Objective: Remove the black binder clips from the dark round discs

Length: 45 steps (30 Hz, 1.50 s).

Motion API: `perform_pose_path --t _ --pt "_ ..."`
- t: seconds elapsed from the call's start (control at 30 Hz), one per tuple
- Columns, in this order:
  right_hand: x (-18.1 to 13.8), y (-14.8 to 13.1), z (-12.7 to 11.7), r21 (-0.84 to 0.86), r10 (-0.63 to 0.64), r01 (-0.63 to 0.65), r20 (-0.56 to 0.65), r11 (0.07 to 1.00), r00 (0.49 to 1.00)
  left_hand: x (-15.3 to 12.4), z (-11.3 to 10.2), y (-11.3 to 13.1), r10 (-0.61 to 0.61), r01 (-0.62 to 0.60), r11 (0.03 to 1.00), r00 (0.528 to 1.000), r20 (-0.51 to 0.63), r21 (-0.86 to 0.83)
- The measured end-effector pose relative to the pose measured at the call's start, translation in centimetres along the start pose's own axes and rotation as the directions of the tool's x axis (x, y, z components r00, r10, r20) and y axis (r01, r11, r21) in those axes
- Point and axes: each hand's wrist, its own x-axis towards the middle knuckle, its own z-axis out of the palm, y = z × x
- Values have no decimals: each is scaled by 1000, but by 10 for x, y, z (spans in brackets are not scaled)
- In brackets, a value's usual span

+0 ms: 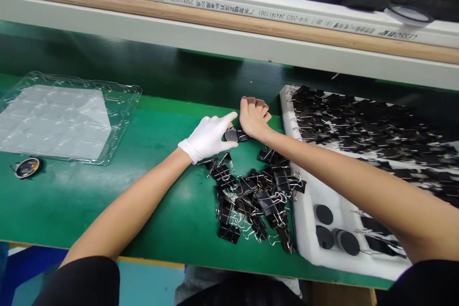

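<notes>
My left hand [208,136], in a white glove, rests on the green bench with its fingers curled round a small round black disc [231,134] and one finger stretched toward the other hand. My right hand [254,117] is bare and curled shut, pressing a black binder clip [242,135] onto the disc's edge. Just below both hands lies a loose pile of black binder clips [256,198] with silver wire handles.
A white foam tray [308,229] at the right holds several black discs [324,214] and many clipped parts [358,124]. A clear plastic blister tray [60,119] sits at the left, with one round disc [27,167] beside it. A shelf rail [229,43] runs overhead.
</notes>
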Motion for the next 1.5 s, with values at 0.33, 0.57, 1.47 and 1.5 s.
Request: perform_pose_path --t 0.33,0.57,1.47,1.5 --pt "-2 -6 1 75 4 -2 -24 997 1000 0 -1 1 15 -15 1000 1000 8 -2" --pt "2 -10 -77 -57 -233 256 267 965 935 -8 -10 5 -124 129 987 991 -52 101" --pt "-20 -4 -73 -246 -78 162 322 956 944 -20 -36 -15 -27 42 911 999 -42 411" --pt "-19 -8 -71 -275 -84 162 276 948 958 -20 -37 -16 -8 21 918 999 -34 397"
